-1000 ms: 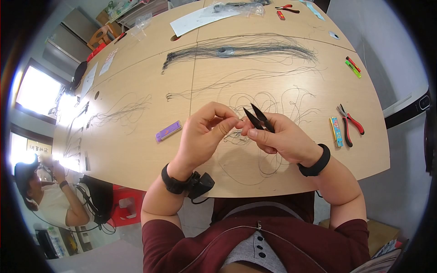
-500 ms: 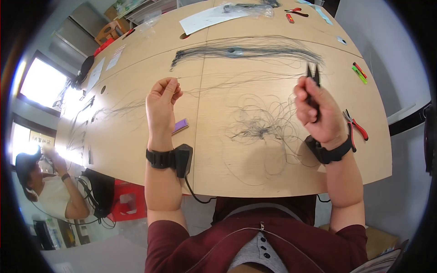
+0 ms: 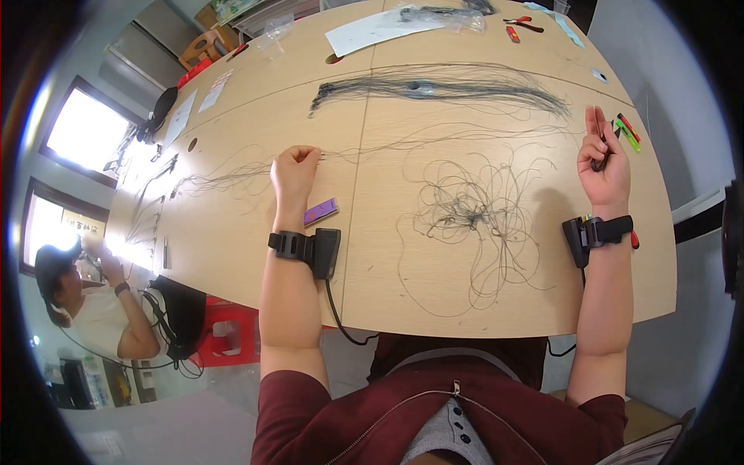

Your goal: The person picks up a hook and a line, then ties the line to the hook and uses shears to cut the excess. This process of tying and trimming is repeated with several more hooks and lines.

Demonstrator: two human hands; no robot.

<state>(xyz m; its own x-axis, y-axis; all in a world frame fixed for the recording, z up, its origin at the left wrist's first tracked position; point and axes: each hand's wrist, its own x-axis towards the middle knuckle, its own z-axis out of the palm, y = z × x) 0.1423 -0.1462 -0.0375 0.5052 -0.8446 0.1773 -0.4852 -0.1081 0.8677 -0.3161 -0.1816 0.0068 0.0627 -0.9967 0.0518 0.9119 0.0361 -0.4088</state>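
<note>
The left hand (image 3: 294, 167) pinches one end of a thread (image 3: 434, 139) that runs across the bench (image 3: 387, 294) toward the right hand (image 3: 609, 177). That hand, near the right edge, curls round dark snips (image 3: 598, 161) with two fingers raised. Pulled harder, the thread could snap or slip free. If it sags, it could snag the tangle (image 3: 469, 209) mid-bench.

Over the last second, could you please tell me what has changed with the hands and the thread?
The hands, pressed together a second ago, have spread wide apart. The left hand moved out to the left, pinching a thin strand. The right hand moved out to the right, keeping the black snips. The loose tangle, the purple packet and the long bundle lie as before.
</note>
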